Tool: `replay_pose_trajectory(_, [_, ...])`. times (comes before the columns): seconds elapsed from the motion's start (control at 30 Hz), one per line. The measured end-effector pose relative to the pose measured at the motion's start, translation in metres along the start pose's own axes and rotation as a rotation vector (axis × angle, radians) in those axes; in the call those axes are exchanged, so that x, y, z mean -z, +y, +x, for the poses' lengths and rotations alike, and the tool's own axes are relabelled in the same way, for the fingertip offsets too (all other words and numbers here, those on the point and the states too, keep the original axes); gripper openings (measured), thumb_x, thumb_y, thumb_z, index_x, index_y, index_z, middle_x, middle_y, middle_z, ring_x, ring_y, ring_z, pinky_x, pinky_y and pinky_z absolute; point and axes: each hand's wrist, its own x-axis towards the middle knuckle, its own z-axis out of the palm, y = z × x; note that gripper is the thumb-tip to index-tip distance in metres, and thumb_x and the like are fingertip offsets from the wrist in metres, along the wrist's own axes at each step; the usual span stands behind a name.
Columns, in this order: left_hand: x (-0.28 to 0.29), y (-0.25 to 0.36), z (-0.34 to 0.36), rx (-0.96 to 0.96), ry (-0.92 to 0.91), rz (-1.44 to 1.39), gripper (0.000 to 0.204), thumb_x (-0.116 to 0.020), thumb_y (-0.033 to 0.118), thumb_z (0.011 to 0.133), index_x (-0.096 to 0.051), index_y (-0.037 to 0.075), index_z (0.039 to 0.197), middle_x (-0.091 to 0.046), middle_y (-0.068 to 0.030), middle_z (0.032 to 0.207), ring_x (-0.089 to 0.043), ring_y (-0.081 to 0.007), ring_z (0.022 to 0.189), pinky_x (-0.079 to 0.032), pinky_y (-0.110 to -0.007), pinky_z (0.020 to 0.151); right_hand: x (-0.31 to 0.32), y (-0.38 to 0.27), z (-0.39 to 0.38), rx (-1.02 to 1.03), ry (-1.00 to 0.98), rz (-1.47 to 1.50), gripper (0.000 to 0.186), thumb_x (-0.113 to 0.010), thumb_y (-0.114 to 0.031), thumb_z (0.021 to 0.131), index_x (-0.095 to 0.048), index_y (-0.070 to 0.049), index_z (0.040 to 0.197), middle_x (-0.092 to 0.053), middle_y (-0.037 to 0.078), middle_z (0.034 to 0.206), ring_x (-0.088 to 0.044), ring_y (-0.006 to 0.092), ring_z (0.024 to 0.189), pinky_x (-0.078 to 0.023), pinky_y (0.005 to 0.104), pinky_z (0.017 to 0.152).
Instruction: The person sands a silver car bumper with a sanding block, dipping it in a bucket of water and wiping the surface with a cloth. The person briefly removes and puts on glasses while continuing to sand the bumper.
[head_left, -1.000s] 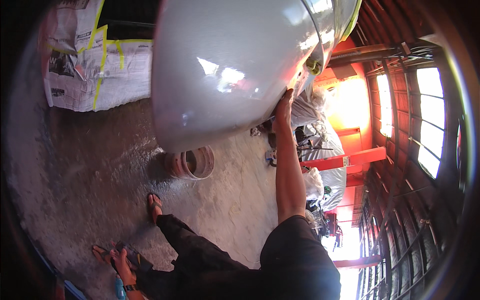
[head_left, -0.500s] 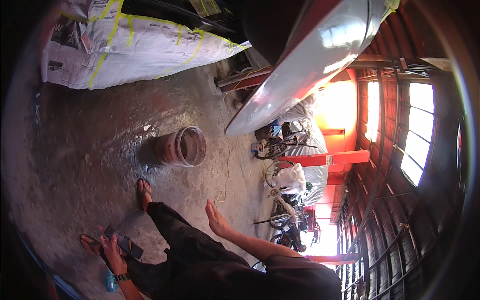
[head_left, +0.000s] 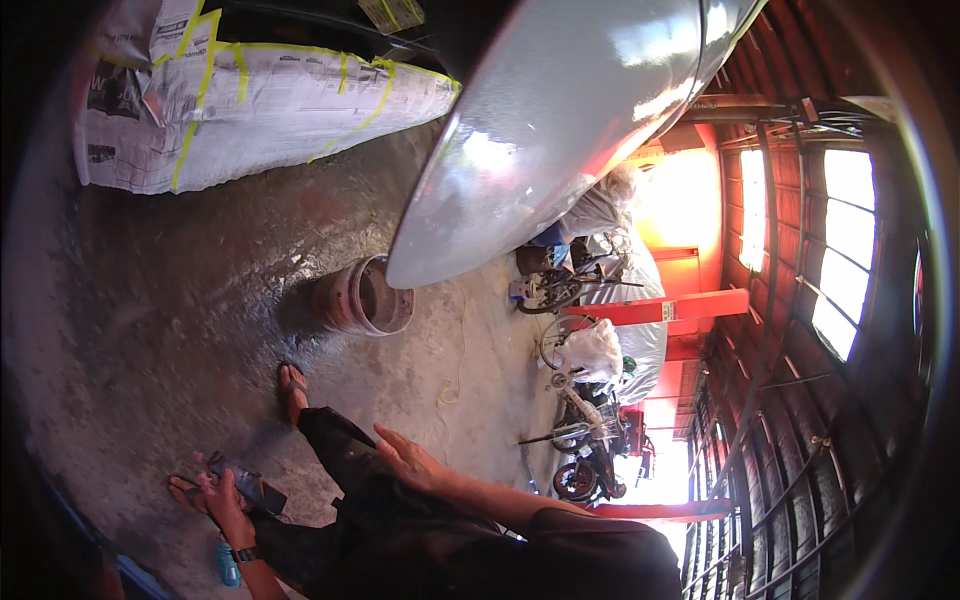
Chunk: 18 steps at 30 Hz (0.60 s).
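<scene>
My left hand (head_left: 232,512), with a dark watch at its wrist, is low on the left, its fingers closed on a dark, flat piece (head_left: 262,494) whose kind I cannot make out. Beyond it is one of my sandalled feet (head_left: 186,494). My right hand (head_left: 408,462) is open and holds nothing, its fingers stretched out over my dark trouser leg (head_left: 345,445). A glossy grey, curved panel (head_left: 540,150) fills the upper middle, apart from both hands. Its lower tip overlaps the rim of a round, stained bucket (head_left: 340,298) on the floor.
Paper sheeting with yellow tape (head_left: 270,110) covers a large form at upper left. Bicycles and a motorcycle (head_left: 578,478) stand at right near a red post (head_left: 660,308). A thin cord (head_left: 450,390) lies on the concrete floor. Beside my left wrist is a teal bottle-like thing (head_left: 228,562).
My right hand has moved left and down, onto my trouser leg. The grey panel appears larger and farther left, now overlapping the bucket's rim. My left hand stays closed on the dark piece.
</scene>
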Motion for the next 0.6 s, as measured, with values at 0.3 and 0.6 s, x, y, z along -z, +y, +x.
replay_pose_trajectory(0.3, [-0.073, 0.039, -0.052, -0.213, -0.364, 0.095, 0.08, -0.075, 0.006, 0.098, -0.037, 0.011, 0.168, -0.045, 0.0055, 0.106, -0.043, -0.0021, 0.07, -0.037, -0.02, 0.054, 0.002, 0.001, -0.009, 0.069, -0.141, 0.067, 0.074, -0.04, -0.052, 0.115, -0.038, 0.005, 0.162, -0.045, 0.028, 0.164, -0.042, 0.0399, 0.154, -0.033, 0.0431, 0.127])
replay_pose_trajectory(0.6, [-0.164, 0.072, -0.124, -0.28, -0.8, 0.119, 0.069, -0.088, 0.002, 0.086, -0.054, 0.002, 0.146, -0.066, -0.0016, 0.12, -0.064, -0.0098, 0.104, -0.055, -0.028, 0.094, 0.002, 0.005, -0.012, 0.294, -0.189, 0.693, 0.09, -0.068, -0.047, 0.106, -0.022, -0.001, 0.169, -0.04, 0.023, 0.166, -0.042, 0.0342, 0.153, -0.034, 0.047, 0.126])
